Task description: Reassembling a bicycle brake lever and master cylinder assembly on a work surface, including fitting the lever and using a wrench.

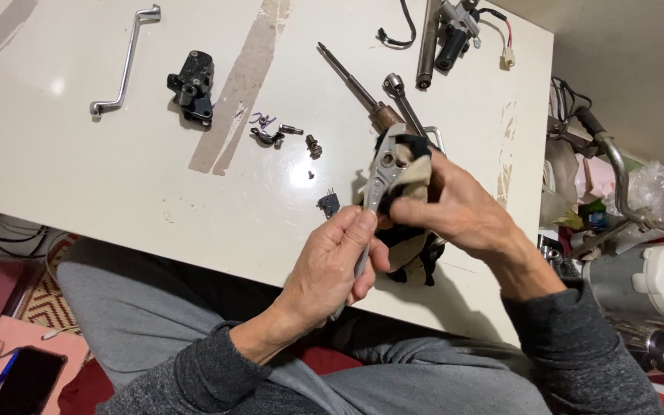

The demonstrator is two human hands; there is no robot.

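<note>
My left hand [332,265] grips the lower end of a silver metal lever [383,170] that points up and away from me. A black and cream rag [411,178] is pressed against the lever's upper part by my right hand [459,207]. Both hands meet over the near edge of a white table [117,177]. Part of the rag hangs down below my right palm. The lever's lower tip sticks out under my left fist.
On the table lie a bent chrome lever [124,65], a black cast part [191,86], small screws and clips [290,137], a screwdriver [355,81], a socket wrench [401,100] and a wired tube assembly [447,31]. Motorcycle parts [632,230] stand at right; a phone [24,380] lies lower left.
</note>
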